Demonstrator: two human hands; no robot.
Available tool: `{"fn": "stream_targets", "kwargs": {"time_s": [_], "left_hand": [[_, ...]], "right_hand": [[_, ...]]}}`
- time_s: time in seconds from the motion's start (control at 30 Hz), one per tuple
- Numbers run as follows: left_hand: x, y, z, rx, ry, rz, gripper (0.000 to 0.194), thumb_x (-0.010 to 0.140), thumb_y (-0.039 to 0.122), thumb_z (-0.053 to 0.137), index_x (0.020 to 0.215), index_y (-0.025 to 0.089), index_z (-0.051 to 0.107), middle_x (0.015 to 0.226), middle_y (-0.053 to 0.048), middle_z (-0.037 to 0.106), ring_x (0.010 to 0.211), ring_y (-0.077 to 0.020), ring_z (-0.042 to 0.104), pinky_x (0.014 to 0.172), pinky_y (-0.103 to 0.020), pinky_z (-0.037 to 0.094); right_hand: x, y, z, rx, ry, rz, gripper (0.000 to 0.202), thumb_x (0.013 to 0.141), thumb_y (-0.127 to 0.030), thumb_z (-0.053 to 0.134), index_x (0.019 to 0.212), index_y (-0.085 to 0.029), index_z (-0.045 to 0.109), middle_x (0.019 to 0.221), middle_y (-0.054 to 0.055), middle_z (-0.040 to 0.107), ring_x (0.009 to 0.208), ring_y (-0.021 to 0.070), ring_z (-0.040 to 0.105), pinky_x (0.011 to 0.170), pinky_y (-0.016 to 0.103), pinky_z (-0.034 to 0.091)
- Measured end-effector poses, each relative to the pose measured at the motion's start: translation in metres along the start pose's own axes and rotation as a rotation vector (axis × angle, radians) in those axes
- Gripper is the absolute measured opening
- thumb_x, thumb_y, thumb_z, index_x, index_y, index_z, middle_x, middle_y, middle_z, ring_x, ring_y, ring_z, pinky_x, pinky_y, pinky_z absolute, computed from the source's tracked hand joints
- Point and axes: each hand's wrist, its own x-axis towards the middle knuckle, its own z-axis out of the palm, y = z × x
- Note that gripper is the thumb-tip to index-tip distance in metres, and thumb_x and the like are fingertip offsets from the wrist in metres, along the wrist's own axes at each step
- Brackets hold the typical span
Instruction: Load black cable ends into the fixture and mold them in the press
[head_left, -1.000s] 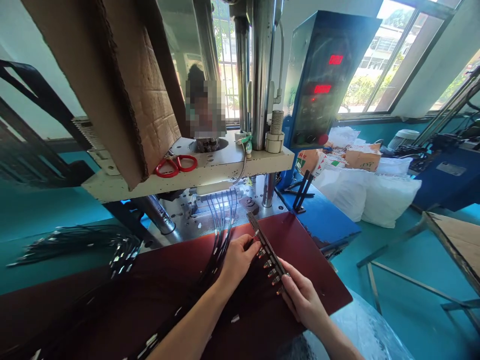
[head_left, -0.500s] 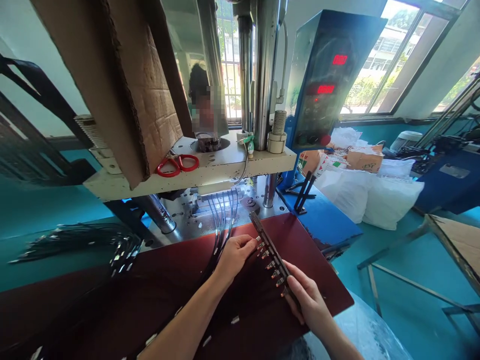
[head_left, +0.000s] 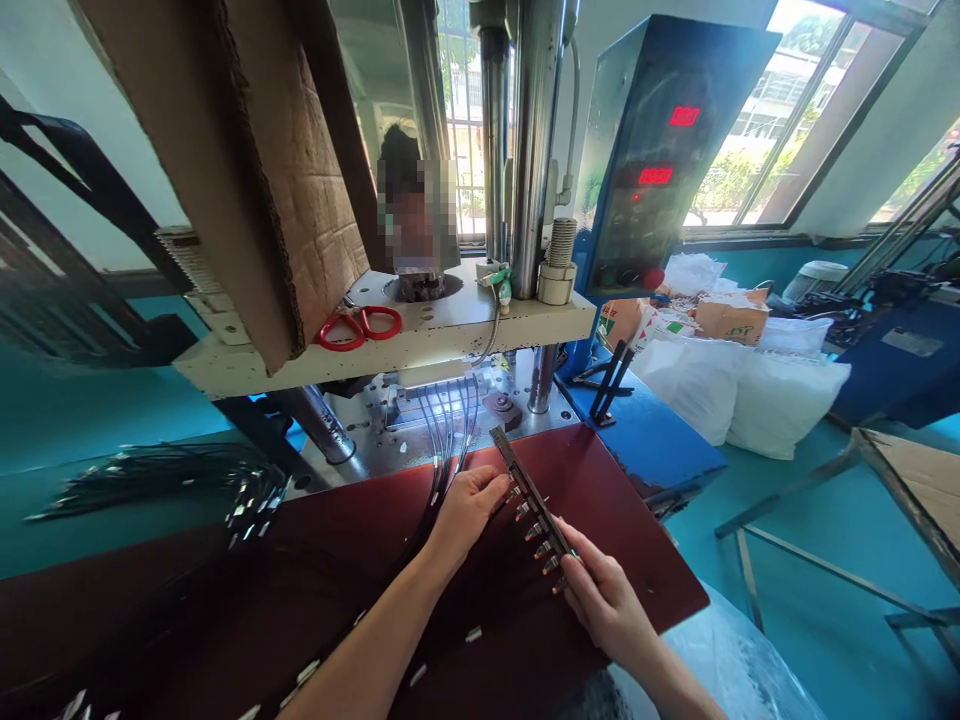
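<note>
A narrow dark metal bar (head_left: 531, 492) slants over the board, with several small metal connectors (head_left: 534, 531) with copper-coloured tips along its left edge. My right hand (head_left: 606, 592) is closed around the bar's lower end, thumb on top, hiding that end. Near the upper part, my left hand (head_left: 469, 508) pinches thumb and forefinger together against the topmost connector. Whatever lies between those fingertips is hidden. Several thin black cables (head_left: 442, 465) run behind my left hand, from the press down onto the dark red board (head_left: 622, 540).
A press with a cream plate (head_left: 450, 335) stands ahead, red-handled scissors (head_left: 360, 327) and leaning cardboard (head_left: 300, 200) on it. A cable bundle (head_left: 165, 480) lies left. A blue control box (head_left: 660, 180) and white sacks (head_left: 784, 400) are right. Small white pieces (head_left: 472, 635) lie on the board.
The bar has shifted slightly left and tilted a little. My right hand has moved slightly left with it and covers more of its lower end. My left hand stays nearly in place.
</note>
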Motion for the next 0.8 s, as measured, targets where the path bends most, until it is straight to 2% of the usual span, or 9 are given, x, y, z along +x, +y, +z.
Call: {"fn": "stream_targets", "kwargs": {"time_s": [0.1, 0.13, 0.2, 0.27, 0.33, 0.43, 0.5, 0.7, 0.8], "left_hand": [[-0.003, 0.003, -0.001, -0.008, 0.011, 0.016, 0.034, 0.072, 0.044, 0.048, 0.054, 0.016, 0.043, 0.051, 0.005, 0.034, 0.049, -0.0079, 0.028, 0.047, -0.022, 0.021], [-0.004, 0.004, -0.002, 0.001, -0.022, 0.020, 0.033, 0.073, 0.043, 0.049, 0.056, 0.015, 0.046, 0.053, 0.005, 0.037, 0.051, -0.0082, 0.031, 0.047, -0.022, 0.022], [-0.006, 0.006, -0.005, 0.024, -0.161, -0.030, 0.029, 0.070, 0.042, 0.055, 0.063, 0.014, 0.051, 0.058, 0.004, 0.043, 0.054, -0.0085, 0.036, 0.048, -0.021, 0.025], [-0.007, 0.007, -0.011, 0.038, -0.308, -0.138, 0.027, 0.063, 0.039, 0.064, 0.068, 0.014, 0.054, 0.058, 0.004, 0.046, 0.052, -0.0081, 0.037, 0.047, -0.021, 0.025], [-0.007, 0.005, -0.016, 0.025, -0.376, -0.228, 0.028, 0.057, 0.035, 0.069, 0.064, 0.013, 0.054, 0.053, 0.005, 0.046, 0.048, -0.0076, 0.038, 0.046, -0.021, 0.025], [-0.005, 0.002, -0.019, -0.046, -0.407, -0.262, 0.025, 0.057, 0.034, 0.068, 0.058, 0.012, 0.056, 0.049, 0.002, 0.051, 0.044, -0.0073, 0.039, 0.045, -0.022, 0.024], [-0.005, 0.001, -0.017, -0.108, -0.385, -0.278, 0.024, 0.057, 0.034, 0.067, 0.055, 0.012, 0.057, 0.049, 0.001, 0.053, 0.041, -0.0066, 0.038, 0.043, -0.022, 0.022], [-0.006, 0.002, -0.009, -0.228, -0.273, -0.309, 0.024, 0.052, 0.032, 0.069, 0.052, 0.012, 0.056, 0.046, 0.000, 0.054, 0.038, -0.0060, 0.038, 0.042, -0.022, 0.020], [-0.006, -0.002, -0.010, -0.232, -0.278, -0.293, 0.023, 0.051, 0.031, 0.069, 0.052, 0.012, 0.056, 0.048, 0.000, 0.055, 0.039, -0.0062, 0.038, 0.042, -0.022, 0.021]], "right_hand": [[0.000, -0.003, 0.000, 0.021, -0.042, 0.021, 0.049, 0.084, -0.050, 0.046, 0.126, -0.025, 0.045, 0.064, -0.001, 0.051, 0.048, 0.0076, 0.039, 0.047, 0.018, 0.039], [-0.001, -0.005, 0.000, 0.039, -0.042, 0.032, 0.049, 0.084, -0.051, 0.046, 0.126, -0.025, 0.046, 0.070, 0.000, 0.054, 0.049, 0.0075, 0.040, 0.046, 0.018, 0.038], [-0.002, -0.008, 0.000, 0.077, -0.024, 0.047, 0.050, 0.082, -0.053, 0.047, 0.124, -0.025, 0.047, 0.082, 0.003, 0.057, 0.053, 0.0084, 0.044, 0.045, 0.018, 0.038], [-0.002, -0.010, 0.001, 0.098, -0.009, 0.050, 0.051, 0.080, -0.054, 0.050, 0.121, -0.023, 0.050, 0.088, 0.005, 0.057, 0.056, 0.0097, 0.046, 0.045, 0.019, 0.039], [-0.002, -0.009, 0.001, 0.105, -0.005, 0.046, 0.052, 0.080, -0.054, 0.050, 0.121, -0.022, 0.050, 0.082, 0.004, 0.057, 0.050, 0.0083, 0.043, 0.040, 0.018, 0.035], [0.000, -0.005, 0.002, 0.112, -0.030, 0.036, 0.052, 0.082, -0.053, 0.047, 0.123, -0.021, 0.047, 0.061, -0.003, 0.046, 0.040, 0.0049, 0.030, 0.034, 0.016, 0.024], [0.002, -0.004, 0.002, 0.108, -0.036, 0.028, 0.050, 0.084, -0.051, 0.046, 0.123, -0.021, 0.046, 0.056, -0.005, 0.039, 0.039, 0.0044, 0.026, 0.035, 0.016, 0.021], [0.004, -0.004, 0.000, 0.028, -0.020, 0.024, 0.051, 0.082, -0.053, 0.048, 0.122, -0.022, 0.048, 0.059, -0.003, 0.044, 0.047, 0.0080, 0.036, 0.043, 0.018, 0.034], [0.004, -0.004, 0.000, -0.032, -0.053, 0.023, 0.053, 0.083, -0.053, 0.045, 0.125, -0.020, 0.045, 0.054, -0.005, 0.042, 0.044, 0.0074, 0.035, 0.041, 0.018, 0.032]]}}
